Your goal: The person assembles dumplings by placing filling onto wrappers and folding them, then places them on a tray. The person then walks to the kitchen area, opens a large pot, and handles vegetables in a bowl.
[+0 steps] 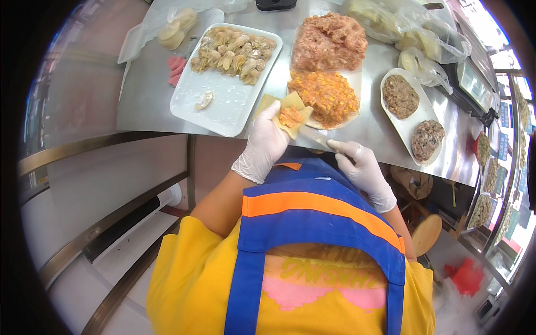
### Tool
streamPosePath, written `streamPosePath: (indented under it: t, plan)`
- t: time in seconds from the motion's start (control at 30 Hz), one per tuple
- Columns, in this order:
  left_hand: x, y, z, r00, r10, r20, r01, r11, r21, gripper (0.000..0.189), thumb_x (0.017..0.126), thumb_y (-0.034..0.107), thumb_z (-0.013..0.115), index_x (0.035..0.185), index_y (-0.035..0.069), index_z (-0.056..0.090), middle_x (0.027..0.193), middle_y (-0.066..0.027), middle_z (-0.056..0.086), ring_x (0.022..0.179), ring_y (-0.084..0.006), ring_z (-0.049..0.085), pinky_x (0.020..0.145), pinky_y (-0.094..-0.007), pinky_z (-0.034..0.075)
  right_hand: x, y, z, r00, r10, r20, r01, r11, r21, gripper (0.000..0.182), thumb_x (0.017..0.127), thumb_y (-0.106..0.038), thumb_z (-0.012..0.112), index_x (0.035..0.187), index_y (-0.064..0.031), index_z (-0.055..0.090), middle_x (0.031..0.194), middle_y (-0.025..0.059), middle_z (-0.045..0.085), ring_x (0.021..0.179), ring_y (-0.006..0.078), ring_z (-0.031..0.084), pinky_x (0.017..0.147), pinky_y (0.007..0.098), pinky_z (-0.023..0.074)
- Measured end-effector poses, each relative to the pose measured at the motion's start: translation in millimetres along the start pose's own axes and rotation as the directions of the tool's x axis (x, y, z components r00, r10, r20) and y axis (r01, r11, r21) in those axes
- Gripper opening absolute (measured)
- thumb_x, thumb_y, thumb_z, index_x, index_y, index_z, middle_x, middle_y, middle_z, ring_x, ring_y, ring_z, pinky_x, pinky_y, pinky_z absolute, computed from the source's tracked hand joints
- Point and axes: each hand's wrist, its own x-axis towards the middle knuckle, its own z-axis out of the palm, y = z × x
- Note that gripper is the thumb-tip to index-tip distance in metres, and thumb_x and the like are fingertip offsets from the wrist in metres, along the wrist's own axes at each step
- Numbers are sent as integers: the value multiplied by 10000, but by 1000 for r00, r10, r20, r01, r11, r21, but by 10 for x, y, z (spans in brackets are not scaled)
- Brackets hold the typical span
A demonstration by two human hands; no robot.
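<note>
My left hand (266, 140), in a white glove, holds square yellow dough wrappers (294, 100) with a lump of orange filling (290, 117) on the top one. My gloved right hand (361, 167) grips a flat spatula-like tool (314, 136), its blade close to the wrapper's lower edge. Just beyond my hands, a white platter (356, 82) bears pink minced meat (328, 42) and an orange filling with yellow bits (324, 97). To the left, a white tray (184, 106) holds rows of folded dumplings (234, 52) and a single one lying apart (204, 101).
On the right stand a white dish (404, 125) with two mounds of minced filling and a scale (473, 86). Plastic bags of wrappers (418, 37) lie at the back right, another bag (178, 31) at the back left. A pink cloth (176, 70) is left of the tray.
</note>
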Motion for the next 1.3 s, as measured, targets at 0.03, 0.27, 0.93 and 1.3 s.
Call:
streamPosePath:
  t: [0.03,0.27,0.93,1.3]
  plan:
    - [29,6,-23,998,66,9,-66,998,12,457,1017,254,269,1335,-70,321,1328,-239,433,1246,-352,442,1062,-469,367,-20,-33,-3,994,112,12,-112,982,155,325,857,-61,528,1172,-45,606,782,73,607,696,178,589,660,286,481]
    - [43,-328,-107,711,291,640,-682,60,729,400,1001,292,387,1291,23,448,1349,-188,368,1291,-318,344,1082,-405,259,67,-207,110,881,433,189,-463,711,529,420,938,-114,411,1330,32,447,696,-9,523,554,44,411,520,181,369]
    - [30,-267,156,969,68,236,-201,772,603,208,833,25,647,967,95,504,814,8,530,713,-70,556,596,-197,478,-15,-392,74,900,389,199,-372,442,816,374,932,-87,421,1284,17,494,682,1,518,487,32,359,441,160,285]
    - [326,102,9,963,-52,264,-105,831,546,87,918,104,576,972,36,572,879,-55,606,837,-150,601,729,-271,503,308,-364,346,934,334,127,-335,695,636,414,949,-88,405,1359,-31,433,699,-20,501,571,49,406,531,184,364]
